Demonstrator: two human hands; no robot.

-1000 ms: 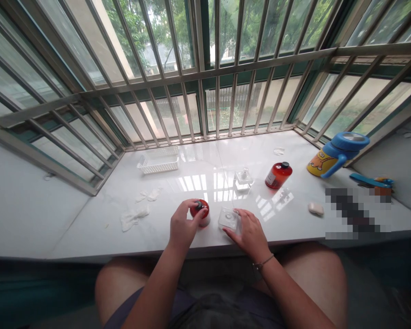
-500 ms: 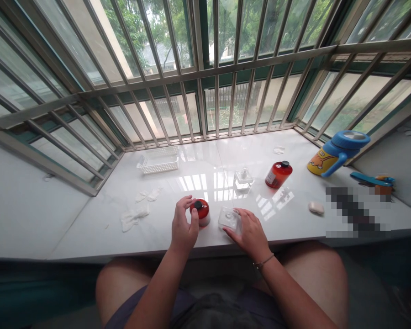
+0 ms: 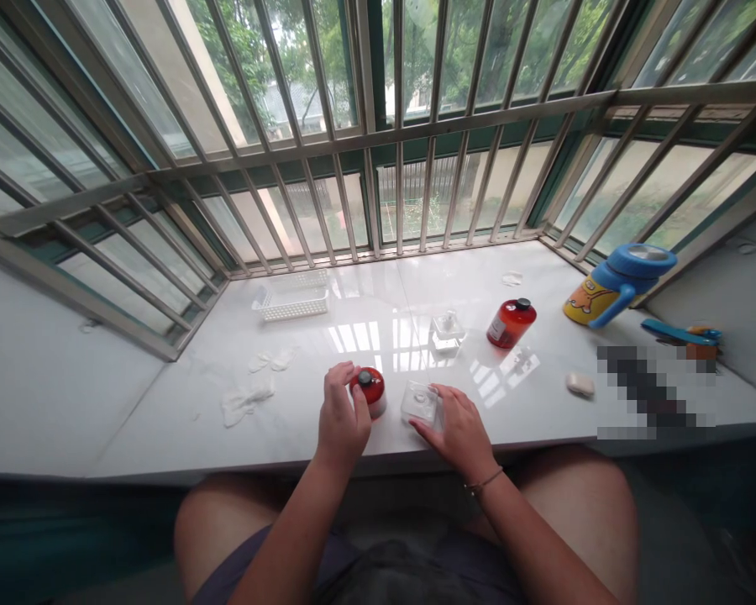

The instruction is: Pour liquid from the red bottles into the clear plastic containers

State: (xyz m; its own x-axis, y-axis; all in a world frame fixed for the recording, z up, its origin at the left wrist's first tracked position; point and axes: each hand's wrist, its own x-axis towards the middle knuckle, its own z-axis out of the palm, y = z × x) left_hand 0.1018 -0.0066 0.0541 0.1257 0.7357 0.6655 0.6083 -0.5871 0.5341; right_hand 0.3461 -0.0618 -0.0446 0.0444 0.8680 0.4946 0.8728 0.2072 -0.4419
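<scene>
My left hand (image 3: 342, 418) is curled round the left side of a red see-through bottle (image 3: 374, 401) with a black cap, its thumb near the cap. The bottle stands upright near the counter's front edge. Just to its right, a small clear square container (image 3: 418, 402) with a round mouth in its top is gripped between the thumb and fingers of my right hand (image 3: 459, 427). Beyond my hands stand another clear square container (image 3: 447, 329) and a second red bottle (image 3: 511, 323), also black-capped.
A white perforated basket (image 3: 294, 304) sits at the back left. Crumpled white tissues (image 3: 247, 402) lie on the left of the white counter (image 3: 182, 428). To the right are a pale soap-like oval (image 3: 580, 385), a blue and yellow flask (image 3: 611, 286) and a blue stapler-like tool (image 3: 680, 331). Metal bars line the window.
My left hand has shifted very slightly to the right and down against the red bottle. My right hand and the clear container stay practically where they were.
</scene>
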